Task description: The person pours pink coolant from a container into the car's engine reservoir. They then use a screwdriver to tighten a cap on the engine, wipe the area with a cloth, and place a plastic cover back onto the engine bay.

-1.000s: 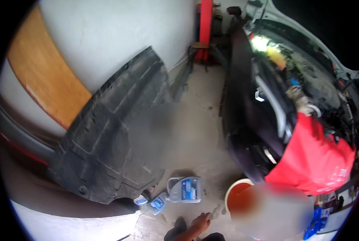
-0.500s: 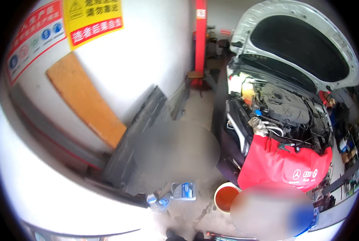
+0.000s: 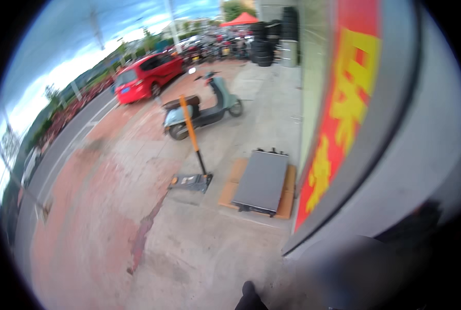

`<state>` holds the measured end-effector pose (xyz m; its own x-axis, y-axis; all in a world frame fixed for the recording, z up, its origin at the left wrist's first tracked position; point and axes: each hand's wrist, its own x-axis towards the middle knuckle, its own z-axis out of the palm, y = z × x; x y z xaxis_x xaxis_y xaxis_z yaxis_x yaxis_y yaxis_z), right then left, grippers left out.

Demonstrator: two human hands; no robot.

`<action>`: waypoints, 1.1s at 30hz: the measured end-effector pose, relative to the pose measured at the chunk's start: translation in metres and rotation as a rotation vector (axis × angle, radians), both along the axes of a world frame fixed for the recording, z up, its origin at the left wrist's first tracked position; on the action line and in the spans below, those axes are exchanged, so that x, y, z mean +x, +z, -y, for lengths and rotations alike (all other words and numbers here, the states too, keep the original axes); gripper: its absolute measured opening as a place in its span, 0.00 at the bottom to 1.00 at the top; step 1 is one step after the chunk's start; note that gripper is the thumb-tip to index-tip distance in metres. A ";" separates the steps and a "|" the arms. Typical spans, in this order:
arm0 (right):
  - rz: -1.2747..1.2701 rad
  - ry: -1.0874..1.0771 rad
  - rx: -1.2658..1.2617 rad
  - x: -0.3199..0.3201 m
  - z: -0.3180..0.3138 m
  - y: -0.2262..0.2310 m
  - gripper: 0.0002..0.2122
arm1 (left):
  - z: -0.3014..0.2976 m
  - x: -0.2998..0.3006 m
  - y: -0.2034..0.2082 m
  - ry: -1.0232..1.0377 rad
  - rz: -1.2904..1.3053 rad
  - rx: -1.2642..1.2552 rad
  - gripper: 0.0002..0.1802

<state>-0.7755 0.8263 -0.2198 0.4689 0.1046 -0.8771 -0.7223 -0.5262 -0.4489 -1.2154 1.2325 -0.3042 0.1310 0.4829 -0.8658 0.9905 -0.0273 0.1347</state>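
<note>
Neither of my hands shows in the head view, so what they hold, if anything, cannot be seen. One dark shoe and trouser leg (image 3: 249,295) come in at the lower edge, on the concrete. Ahead, a flat grey car radiator (image 3: 261,181) lies on a sheet of brown cardboard (image 3: 288,199). Left of it stands a low floor jack (image 3: 190,182) with its long orange and black handle (image 3: 188,124) tilted up. A grey blurred patch covers the lower right.
A red and yellow sign panel (image 3: 339,103) runs along the doorway edge on the right. Beyond the jack stands a pale blue scooter (image 3: 210,108). A red car (image 3: 150,75) is parked by the road. Stacked tyres (image 3: 263,49) and a red canopy (image 3: 240,19) are farther back.
The view has swung from the workshop, with the open-bonnet car, red cover, bucket and bottles, to the pavement outside. None of those things is in sight now.
</note>
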 end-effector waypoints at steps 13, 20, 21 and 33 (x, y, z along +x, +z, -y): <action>0.029 0.994 -0.003 0.060 -0.353 0.033 0.20 | 0.059 -0.057 -0.009 0.801 0.083 0.166 0.25; 0.025 1.521 -0.074 0.098 -0.469 0.015 0.22 | 0.196 -0.025 0.070 1.549 -0.153 0.150 0.23; 0.008 1.617 -0.073 0.101 -0.493 0.007 0.23 | 0.232 -0.009 0.068 1.584 -0.212 0.157 0.23; -0.137 1.684 0.086 0.045 -0.665 -0.032 0.18 | 0.280 0.217 0.125 1.994 0.073 -0.239 0.21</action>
